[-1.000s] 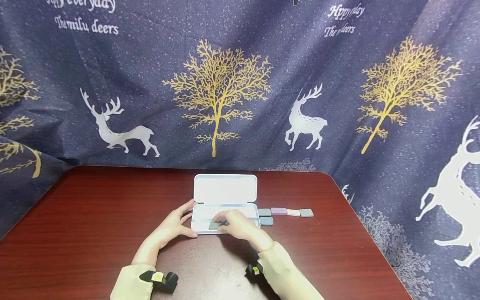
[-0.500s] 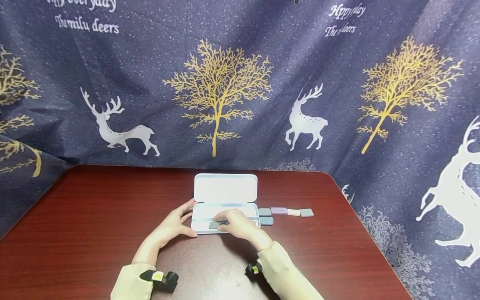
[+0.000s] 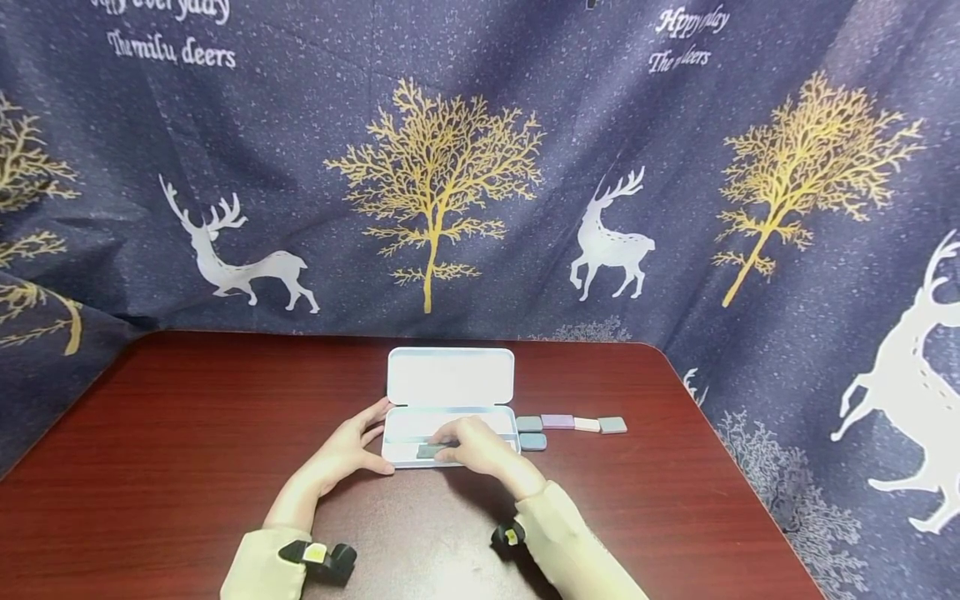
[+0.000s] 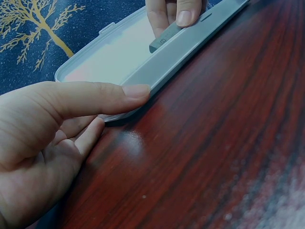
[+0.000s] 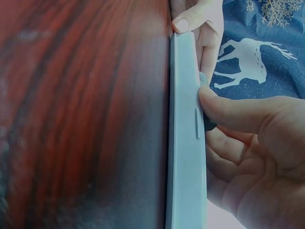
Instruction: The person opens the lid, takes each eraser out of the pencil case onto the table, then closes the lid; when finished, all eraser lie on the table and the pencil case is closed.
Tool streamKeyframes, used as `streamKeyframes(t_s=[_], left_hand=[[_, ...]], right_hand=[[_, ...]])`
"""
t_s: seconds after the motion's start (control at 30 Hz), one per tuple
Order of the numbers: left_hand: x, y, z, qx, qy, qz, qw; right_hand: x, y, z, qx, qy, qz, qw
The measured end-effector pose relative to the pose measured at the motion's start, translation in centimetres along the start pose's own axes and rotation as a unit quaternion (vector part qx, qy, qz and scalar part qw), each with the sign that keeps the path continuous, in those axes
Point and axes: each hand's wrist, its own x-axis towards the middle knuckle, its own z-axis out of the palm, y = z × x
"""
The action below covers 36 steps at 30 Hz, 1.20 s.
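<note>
A light-blue pencil case (image 3: 397, 462) stands on the table with its lid (image 3: 451, 377) raised at the back. My left hand (image 3: 345, 446) grips its left end, thumb along the front wall and fingers at the end and back. Inside the front part, my right hand (image 3: 480, 450) pinches a small grey-green block (image 3: 427, 451) between thumb and fingers. Markings show on the block (image 4: 164, 39) in the left wrist view, too small to read. In the right wrist view my right thumb (image 5: 228, 110) lies at the case's front rim (image 5: 188, 157), and the block is mostly hidden.
Right of the case lie a grey-green block (image 3: 529, 425), a purple one (image 3: 557, 422), a white one (image 3: 587, 426) and a grey one (image 3: 612, 426) in a row. A blue block (image 3: 533, 442) lies in front. A printed curtain (image 3: 480, 208) hangs behind the table (image 3: 187, 433).
My right fingertips have shifted very slightly to the right over the block. The left hand, the case and the blocks outside it stay where they were.
</note>
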Motion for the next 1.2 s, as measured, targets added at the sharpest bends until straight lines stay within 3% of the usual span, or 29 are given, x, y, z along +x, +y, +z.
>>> streamKeyframes(t_s=[0.83, 1.2], left_hand=[[-0.2, 0.26, -0.15, -0.003, -0.002, 0.019, 0.9998], [-0.09, 0.12, -0.14, -0.009, -0.003, 0.02, 0.9998]], right_hand=[[0.09, -0.08, 0.02, 0.007, -0.004, 0.008, 0.9999], [-0.14, -0.09, -0.49, 0.011, 0.014, 0.005, 0.9998]])
